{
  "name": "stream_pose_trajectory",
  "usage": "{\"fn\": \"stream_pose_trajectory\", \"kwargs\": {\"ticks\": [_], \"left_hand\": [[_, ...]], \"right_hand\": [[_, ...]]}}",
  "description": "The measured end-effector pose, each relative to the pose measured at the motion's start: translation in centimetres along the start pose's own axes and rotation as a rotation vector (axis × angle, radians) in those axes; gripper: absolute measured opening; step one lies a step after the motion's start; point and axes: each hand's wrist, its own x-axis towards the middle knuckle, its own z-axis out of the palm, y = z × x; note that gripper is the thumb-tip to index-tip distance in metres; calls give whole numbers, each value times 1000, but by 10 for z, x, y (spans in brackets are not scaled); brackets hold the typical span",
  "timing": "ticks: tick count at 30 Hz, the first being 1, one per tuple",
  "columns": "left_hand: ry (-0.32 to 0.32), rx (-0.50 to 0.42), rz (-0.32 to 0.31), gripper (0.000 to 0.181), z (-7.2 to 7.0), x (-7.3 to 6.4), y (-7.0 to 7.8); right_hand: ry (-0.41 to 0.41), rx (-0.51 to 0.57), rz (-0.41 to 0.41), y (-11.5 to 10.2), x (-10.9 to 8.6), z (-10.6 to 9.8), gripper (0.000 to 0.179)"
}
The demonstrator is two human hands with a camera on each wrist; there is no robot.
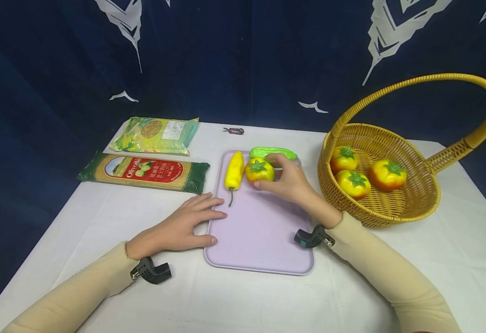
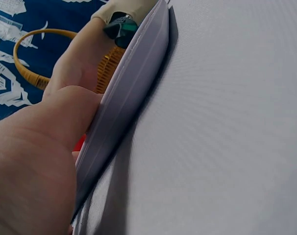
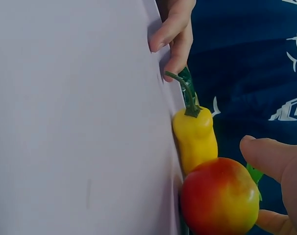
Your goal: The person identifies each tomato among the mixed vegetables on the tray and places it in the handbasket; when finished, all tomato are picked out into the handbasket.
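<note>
A yellow-and-red toy tomato (image 1: 260, 169) with a green leafy top rests on a lilac tray (image 1: 264, 236). My right hand (image 1: 289, 178) curves about its right side, thumb at the near edge and fingers behind. In the right wrist view a small gap shows between the thumb (image 3: 266, 156) and the tomato (image 3: 219, 198). Left of the tomato lies a yellow pepper (image 1: 234, 171) with a long stem; behind is a light green vegetable (image 1: 273, 152), partly covered by the right hand. My left hand (image 1: 184, 226) lies at the tray's left edge with spread fingers, thumb against the rim.
A wicker basket (image 1: 432, 203) with a tall handle holds 3 similar tomatoes at the right. At the left lie a spaghetti packet (image 1: 147, 172) and a green-yellow bag (image 1: 159, 135). A small purple wrapped item (image 1: 235, 131) is near the back edge.
</note>
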Motion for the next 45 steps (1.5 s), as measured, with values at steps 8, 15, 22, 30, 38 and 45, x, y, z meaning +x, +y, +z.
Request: {"fn": "stream_pose_trajectory", "kwargs": {"ticks": [8,15,22,30,38,45], "left_hand": [[6,1,15,53,0,1,1],[14,-1,21,52,1,0,1],[13,0,13,53,1,0,0],[5,-4,5,52,1,-1,1],[10,-1,14,52,1,0,0],[16,3,13,52,1,0,0]], "right_hand": [[22,-8,-23,3,0,5,71],[21,22,-65,5,0,7,62],[-7,23,-57,6,0,6,58],[-28,46,-27,8,0,3,56],[-46,22,-7,5,2,4,65],[-14,-54,-34,5,3,7,69]]}}
